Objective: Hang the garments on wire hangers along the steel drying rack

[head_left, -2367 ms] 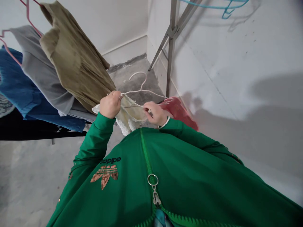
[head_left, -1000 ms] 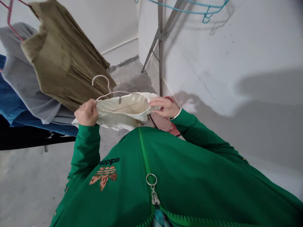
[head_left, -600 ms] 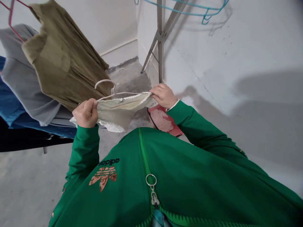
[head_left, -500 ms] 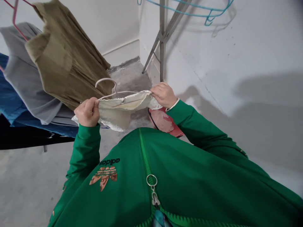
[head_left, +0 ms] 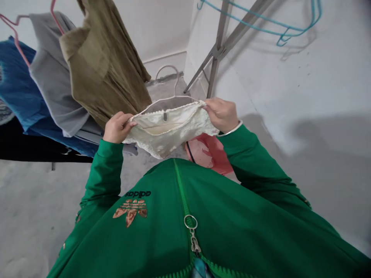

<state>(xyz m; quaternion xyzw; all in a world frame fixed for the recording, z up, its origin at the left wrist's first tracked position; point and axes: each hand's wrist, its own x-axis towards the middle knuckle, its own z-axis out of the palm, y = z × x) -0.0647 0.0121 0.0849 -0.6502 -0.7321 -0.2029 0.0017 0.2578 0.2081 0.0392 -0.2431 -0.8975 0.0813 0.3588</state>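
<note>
A thin pale hanger (head_left: 177, 83) sits inside the wide opening of a white lace-edged garment (head_left: 165, 141), its hook pointing away from me. My left hand (head_left: 117, 127) pinches the garment's left top corner over the hanger's end. At the opposite corner my right hand (head_left: 222, 114) is closed on the lace edge. Stretched between both hands, the opening shows the inside and a small dark tag (head_left: 165, 116). The hanger's two ends are hidden by the cloth and my fingers.
On the left hang an olive garment (head_left: 101, 58), a grey one (head_left: 55, 77) and a blue one (head_left: 17, 88), some on pink hangers. A metal rack leg (head_left: 216, 58) and a blue hanging ring (head_left: 261, 29) stand near the right wall. A red basin (head_left: 214, 152) lies below.
Both hands have moved slightly up and right in view with the garment. The hanger's hook has swung farther away, and the opening shows wider, with the tag visible.
</note>
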